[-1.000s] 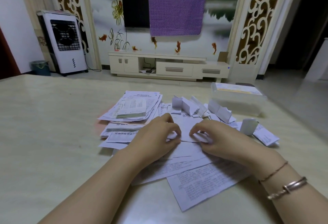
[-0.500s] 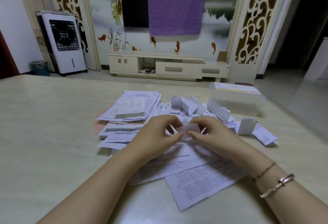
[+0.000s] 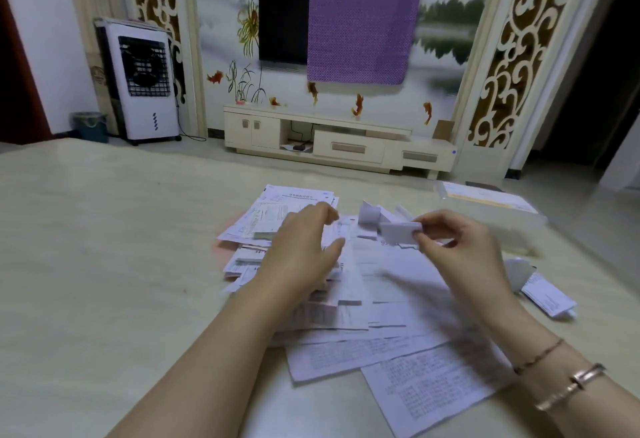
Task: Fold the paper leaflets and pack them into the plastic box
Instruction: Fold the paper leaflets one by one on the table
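Now the table [image 3: 104,264] fills the frame; the plastic box [image 3: 491,209] sits at right, loose leaflets [image 3: 381,299] at centre. Your left hand [image 3: 304,254] hovers relaxed and empty; your right hand [image 3: 460,247] pinches a folded leaflet [image 3: 398,231].

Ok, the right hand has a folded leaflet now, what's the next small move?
Probably carry it right and back to the plastic box: the right hand pinches the folded leaflet above the loose sheets, while the left hand holds nothing.
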Demonstrator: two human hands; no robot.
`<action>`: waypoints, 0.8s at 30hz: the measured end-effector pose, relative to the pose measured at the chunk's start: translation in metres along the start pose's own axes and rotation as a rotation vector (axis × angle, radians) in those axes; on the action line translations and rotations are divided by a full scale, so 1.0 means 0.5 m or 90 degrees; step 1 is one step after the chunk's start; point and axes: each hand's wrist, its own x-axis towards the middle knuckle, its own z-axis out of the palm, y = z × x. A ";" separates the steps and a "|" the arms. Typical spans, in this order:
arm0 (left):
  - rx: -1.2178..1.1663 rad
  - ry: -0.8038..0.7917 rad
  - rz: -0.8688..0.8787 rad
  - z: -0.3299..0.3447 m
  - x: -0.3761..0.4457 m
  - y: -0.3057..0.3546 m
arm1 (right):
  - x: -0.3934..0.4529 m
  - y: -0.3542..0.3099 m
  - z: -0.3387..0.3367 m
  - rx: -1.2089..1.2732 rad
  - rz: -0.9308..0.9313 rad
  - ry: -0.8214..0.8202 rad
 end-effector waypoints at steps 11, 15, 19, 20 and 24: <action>0.283 -0.030 -0.160 -0.014 0.017 -0.067 | 0.103 0.059 0.080 -0.434 -0.014 -0.040; 0.314 -0.006 -0.123 -0.012 0.020 -0.063 | 0.074 0.071 0.093 -0.478 0.022 -0.122; 0.265 0.021 -0.095 -0.005 0.022 -0.062 | 0.061 0.064 0.076 -0.403 0.008 -0.077; 0.253 0.024 -0.092 -0.004 0.021 -0.062 | 0.058 0.062 0.069 -0.390 0.003 -0.065; 0.229 0.016 -0.101 -0.002 0.020 -0.058 | 0.032 0.043 0.048 -0.293 -0.042 -0.058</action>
